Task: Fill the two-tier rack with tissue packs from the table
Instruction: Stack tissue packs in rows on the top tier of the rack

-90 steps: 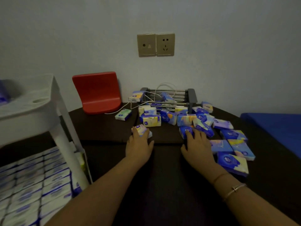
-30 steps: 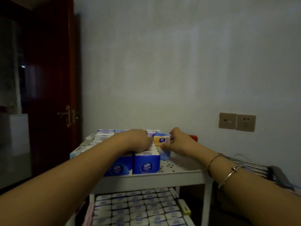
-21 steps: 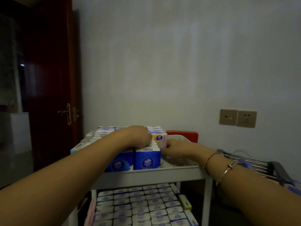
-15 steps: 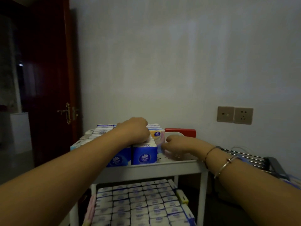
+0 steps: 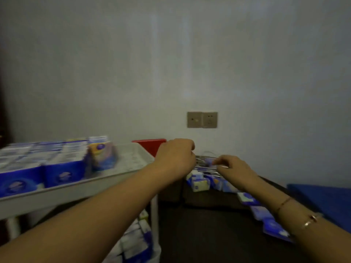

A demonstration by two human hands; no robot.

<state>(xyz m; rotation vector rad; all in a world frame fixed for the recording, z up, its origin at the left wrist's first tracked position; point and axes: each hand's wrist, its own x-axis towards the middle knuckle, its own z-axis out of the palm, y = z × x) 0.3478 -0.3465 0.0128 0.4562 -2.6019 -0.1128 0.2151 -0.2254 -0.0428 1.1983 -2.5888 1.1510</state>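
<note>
The white two-tier rack (image 5: 121,173) stands at the left. Its upper tier holds rows of blue and white tissue packs (image 5: 62,173), with a yellow and purple pack (image 5: 101,155) upright at their right end. More packs fill the lower tier (image 5: 136,242). Loose tissue packs (image 5: 199,184) lie on the dark table (image 5: 209,224) at the right. My left hand (image 5: 176,156) hovers past the rack's right edge, fingers loosely curled and holding nothing. My right hand (image 5: 233,168) floats above the table's packs, relaxed and holding nothing. The picture is blurred by motion.
A red plastic piece (image 5: 150,147) leans against the wall behind the rack. A metal wire rack (image 5: 207,162) sits at the table's back, under a wall socket (image 5: 202,119). A blue surface (image 5: 322,198) lies at the far right.
Both hands set their packs on the upper tier, let go and swung right toward the table. The view turned right with them.
</note>
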